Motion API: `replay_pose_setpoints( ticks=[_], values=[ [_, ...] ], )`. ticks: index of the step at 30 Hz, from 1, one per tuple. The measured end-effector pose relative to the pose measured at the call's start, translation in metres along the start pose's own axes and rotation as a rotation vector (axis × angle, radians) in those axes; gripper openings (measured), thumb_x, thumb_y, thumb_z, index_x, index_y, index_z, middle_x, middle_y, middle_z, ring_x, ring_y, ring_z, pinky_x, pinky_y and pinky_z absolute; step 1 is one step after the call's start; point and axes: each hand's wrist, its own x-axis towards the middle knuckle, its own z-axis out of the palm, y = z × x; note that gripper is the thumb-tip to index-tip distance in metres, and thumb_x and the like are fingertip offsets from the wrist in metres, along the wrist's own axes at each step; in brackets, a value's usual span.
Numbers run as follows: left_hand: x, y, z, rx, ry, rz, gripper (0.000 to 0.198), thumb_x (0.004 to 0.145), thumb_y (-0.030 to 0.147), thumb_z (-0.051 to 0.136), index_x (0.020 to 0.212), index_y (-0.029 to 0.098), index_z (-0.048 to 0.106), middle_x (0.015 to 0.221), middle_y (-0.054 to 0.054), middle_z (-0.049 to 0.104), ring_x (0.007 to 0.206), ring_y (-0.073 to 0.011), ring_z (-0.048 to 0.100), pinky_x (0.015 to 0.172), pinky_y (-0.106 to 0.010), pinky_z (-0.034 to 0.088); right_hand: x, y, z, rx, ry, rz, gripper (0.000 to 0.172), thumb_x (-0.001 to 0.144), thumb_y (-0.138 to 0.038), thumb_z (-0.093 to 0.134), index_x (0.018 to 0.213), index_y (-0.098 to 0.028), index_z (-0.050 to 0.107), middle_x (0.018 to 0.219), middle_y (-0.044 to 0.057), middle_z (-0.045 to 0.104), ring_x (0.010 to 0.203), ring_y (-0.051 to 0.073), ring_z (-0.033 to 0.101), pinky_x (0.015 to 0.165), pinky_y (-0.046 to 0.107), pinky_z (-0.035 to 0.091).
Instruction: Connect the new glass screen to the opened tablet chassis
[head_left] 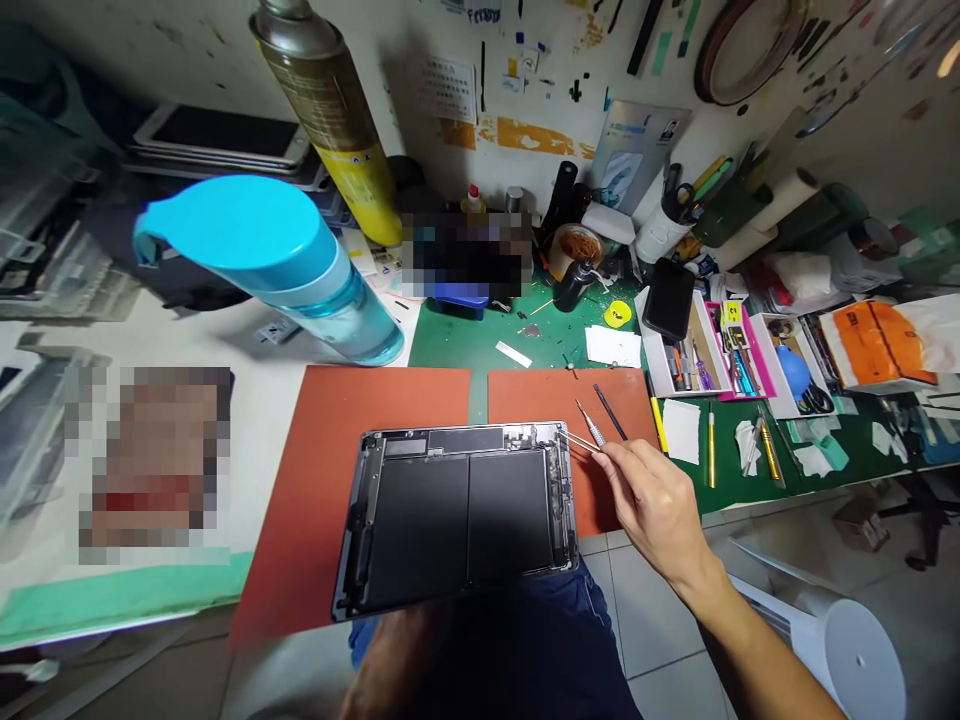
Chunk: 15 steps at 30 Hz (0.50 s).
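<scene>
An opened tablet [469, 520] lies with its inside facing up, showing two large black battery cells and a strip of parts along the right side. Its near part reaches past the table edge over my lap. My right hand [651, 500] is closed on a pair of tweezers [581, 441], whose tips are at the tablet's far right corner. Below the near edge of the tablet is my left hand [405, 640]; its fingers are hidden underneath. A thin screwdriver [590, 422] and a black stick [610, 411] lie just beyond my right hand.
Red-brown mats [300, 480] lie under and beside the tablet. A blue-lidded water bottle [277, 260] and a tall spray can [330, 120] stand at the back left. Tool boxes [690, 360], a gold-coloured tool [712, 445] and white paper [681, 432] are to the right.
</scene>
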Motion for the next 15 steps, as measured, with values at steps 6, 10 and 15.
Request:
replay_pose_setpoints(
  ticks=[6,10,15],
  values=[
    [0.000,0.114,-0.057,-0.571,-0.246,0.011,0.035,0.099,0.060,0.058,0.116,0.040,0.081,0.081,-0.002,0.080,0.069,-0.0222,0.074,0.076,-0.035,0.064,-0.009,-0.005,-0.012,0.033,0.066,-0.068,0.021,0.103,-0.006,0.062,0.121,-0.015,0.068,0.098,0.010,0.075,0.084,0.020,0.069,0.078,0.035,0.059],
    [0.051,0.182,-0.106,-0.856,-0.018,-0.202,0.055,0.085,0.068,0.073,0.118,0.024,0.075,0.080,-0.003,0.076,0.048,-0.0119,0.053,0.048,-0.027,0.045,-0.020,-0.009,-0.020,0.013,0.099,-0.155,0.030,0.101,-0.004,0.065,0.128,-0.016,0.066,0.097,0.011,0.077,0.084,0.022,0.069,0.077,0.037,0.058],
    [0.096,0.220,-0.118,-0.929,-0.173,-0.146,0.056,0.078,0.067,0.076,0.103,0.018,0.072,0.055,0.003,0.058,0.045,-0.0099,0.043,0.046,-0.024,0.032,-0.037,-0.008,-0.027,-0.036,0.133,-0.264,0.041,0.097,-0.002,0.069,0.137,-0.011,0.064,0.098,0.014,0.078,0.086,0.026,0.071,0.078,0.040,0.057]
  ],
)
